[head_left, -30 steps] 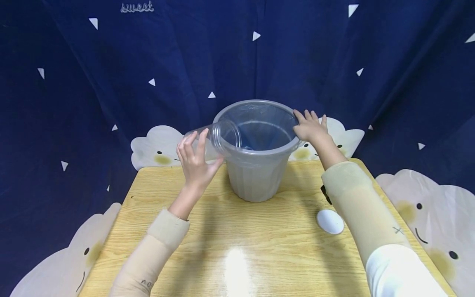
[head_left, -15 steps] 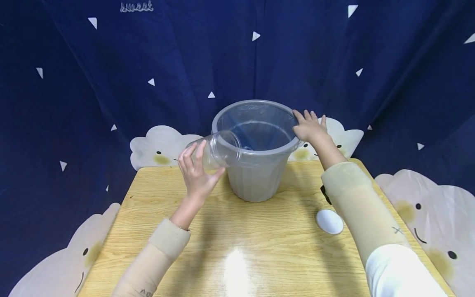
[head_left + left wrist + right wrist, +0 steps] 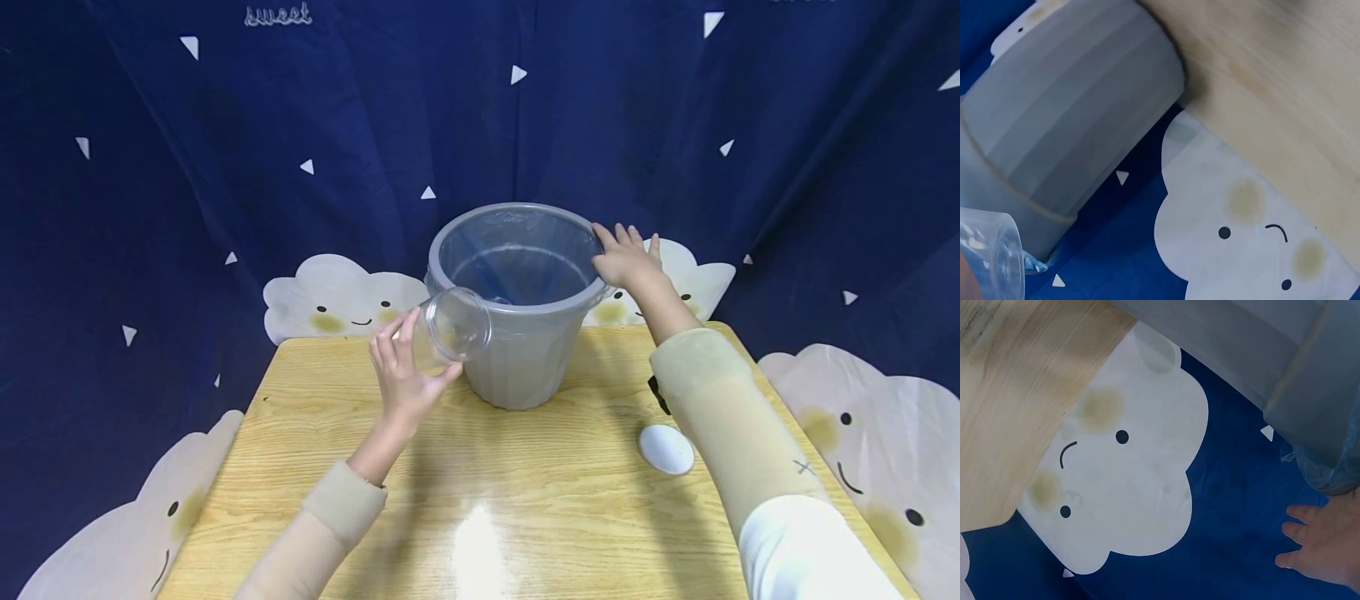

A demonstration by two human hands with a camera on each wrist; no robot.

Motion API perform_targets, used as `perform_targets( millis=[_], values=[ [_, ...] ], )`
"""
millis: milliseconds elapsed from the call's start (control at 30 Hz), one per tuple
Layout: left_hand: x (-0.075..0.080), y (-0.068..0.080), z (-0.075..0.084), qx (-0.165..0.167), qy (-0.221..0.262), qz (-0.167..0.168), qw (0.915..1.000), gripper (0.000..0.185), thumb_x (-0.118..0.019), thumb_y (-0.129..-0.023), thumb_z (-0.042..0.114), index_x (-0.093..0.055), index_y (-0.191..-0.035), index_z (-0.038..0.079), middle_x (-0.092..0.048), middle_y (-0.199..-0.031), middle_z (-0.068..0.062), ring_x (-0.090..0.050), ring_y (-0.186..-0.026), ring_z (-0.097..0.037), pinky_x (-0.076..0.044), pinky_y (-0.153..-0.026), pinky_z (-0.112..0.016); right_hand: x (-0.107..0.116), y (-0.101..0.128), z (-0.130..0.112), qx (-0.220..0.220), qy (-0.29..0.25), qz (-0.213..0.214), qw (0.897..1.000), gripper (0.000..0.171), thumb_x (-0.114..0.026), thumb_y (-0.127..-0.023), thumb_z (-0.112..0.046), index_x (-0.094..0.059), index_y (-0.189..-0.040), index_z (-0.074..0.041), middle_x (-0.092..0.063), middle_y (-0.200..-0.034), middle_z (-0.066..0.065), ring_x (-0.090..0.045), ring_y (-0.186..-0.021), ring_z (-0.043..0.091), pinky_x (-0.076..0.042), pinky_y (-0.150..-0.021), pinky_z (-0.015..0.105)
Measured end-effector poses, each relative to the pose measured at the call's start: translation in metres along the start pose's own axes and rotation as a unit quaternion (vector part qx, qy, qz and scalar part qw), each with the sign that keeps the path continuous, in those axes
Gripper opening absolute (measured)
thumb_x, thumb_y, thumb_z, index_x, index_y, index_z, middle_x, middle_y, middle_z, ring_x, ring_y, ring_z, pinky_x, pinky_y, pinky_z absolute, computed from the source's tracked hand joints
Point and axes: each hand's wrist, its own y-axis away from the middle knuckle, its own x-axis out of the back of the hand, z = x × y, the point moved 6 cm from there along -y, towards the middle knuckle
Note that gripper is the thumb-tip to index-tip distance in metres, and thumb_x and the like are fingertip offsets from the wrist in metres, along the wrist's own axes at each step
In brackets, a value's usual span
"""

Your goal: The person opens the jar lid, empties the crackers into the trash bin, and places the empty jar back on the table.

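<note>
The left hand (image 3: 405, 379) has its fingers curled around a clear plastic cup (image 3: 450, 327), tipped sideways with its mouth facing the grey bucket (image 3: 517, 367) just beyond the fingertips. The right hand (image 3: 624, 257) rests with fingers straight on the bucket's far rim. Behind that forearm, a white lid (image 3: 666, 448) lies on the wooden table (image 3: 525, 500).

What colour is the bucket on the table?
Grey bucket, with a clear liner inside; the head view shows it best.

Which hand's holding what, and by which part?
Left hand grips the clear plastic cup round its side wall; right hand rests on the grey plastic bucket's rim.
</note>
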Motion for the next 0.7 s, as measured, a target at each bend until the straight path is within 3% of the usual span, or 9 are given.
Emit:
perform_targets(
  millis=[233,700],
  values=[
    [-0.001,0.014,0.000,0.010,0.022,-0.022,0.9995,0.090,-0.081,-0.048,0.033,-0.044,-0.124,0.003,-0.043,-0.109,-0.022,-0.041,-0.099,-0.037,-0.036,-0.081,-0.046,0.000,-0.001,0.001,-0.002,-0.002,0.004,1.000,0.062,-0.028,-0.091,-0.023,-0.006,-0.148,-0.012,-0.002,-0.149,0.025,0.004,-0.136,0.041,0.013,-0.104,0.059],
    [-0.008,0.043,0.001,0.055,0.053,-0.067,0.9948,0.093,-0.086,-0.046,0.028,-0.043,-0.124,0.002,-0.045,-0.109,-0.018,-0.040,-0.099,-0.033,-0.039,-0.082,-0.043,0.000,-0.001,0.001,0.001,-0.004,0.002,1.000,0.062,-0.028,-0.091,-0.023,-0.006,-0.148,-0.012,-0.002,-0.150,0.024,0.006,-0.136,0.040,0.015,-0.103,0.059]
  ],
)
